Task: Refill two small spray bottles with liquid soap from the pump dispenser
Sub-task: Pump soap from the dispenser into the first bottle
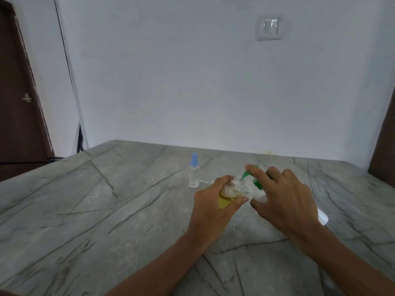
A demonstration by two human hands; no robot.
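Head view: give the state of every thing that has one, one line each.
left hand: grips the small clear bottle
small clear bottle: tilted, uncapped, partly filled with yellow liquid
right hand: holds the pump dispenser, forefinger on its top
pump dispenser: nozzle at the bottle's mouth
blue-capped spray bottle: upright on the table, cap on

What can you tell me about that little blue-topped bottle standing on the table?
The blue-capped spray bottle is small and clear, seemingly plastic, with a pale blue cap and a red-marked label. It stands upright on the grey stone table, beyond the left hand and right hand, touched by neither; contents unclear.
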